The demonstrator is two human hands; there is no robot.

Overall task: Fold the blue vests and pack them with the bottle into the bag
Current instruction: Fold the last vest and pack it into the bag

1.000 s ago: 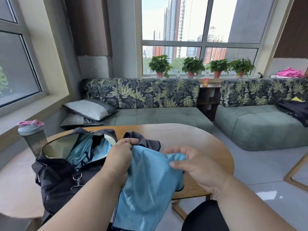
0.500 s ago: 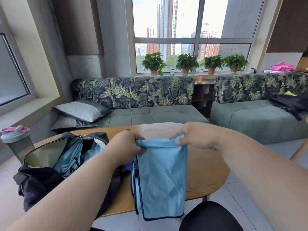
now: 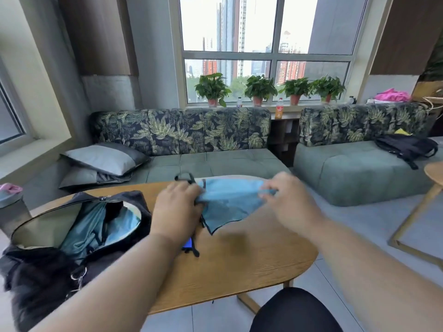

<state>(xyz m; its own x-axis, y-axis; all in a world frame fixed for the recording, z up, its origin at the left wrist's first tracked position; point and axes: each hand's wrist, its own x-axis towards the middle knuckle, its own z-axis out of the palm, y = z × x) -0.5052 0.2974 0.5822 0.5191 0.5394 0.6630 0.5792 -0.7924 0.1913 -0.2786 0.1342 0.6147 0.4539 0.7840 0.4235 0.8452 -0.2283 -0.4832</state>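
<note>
You hold the blue vest (image 3: 227,207) above the far half of the wooden table (image 3: 251,264), stretched between both hands, its lower corner hanging down to just above the tabletop. Your left hand (image 3: 177,209) grips the vest's left end with the fingers curled round bunched cloth and dark trim. Your right hand (image 3: 287,202) pinches the right end between thumb and fingertips. The picture is blurred here, so the exact finger placement cannot be read.

Treat the vest as light, thin and limp: judged from the way it sags, it will not keep a crease unless laid flat and pressed. The mesh-like cloth is likely to slip when folded over itself. Take hold at the dark-bound edges and corners, not mid-panel.

The black bag (image 3: 48,259) lies open at the table's left end, just beside your left forearm, with blue cloth (image 3: 91,231) already inside; it is probably another vest. The bottle (image 3: 12,207), with a pink lid, stands at the far left edge of the table, behind the bag and outside it.

A small dark object with a blue face (image 3: 189,245) lies on the table beneath your left wrist.
</note>
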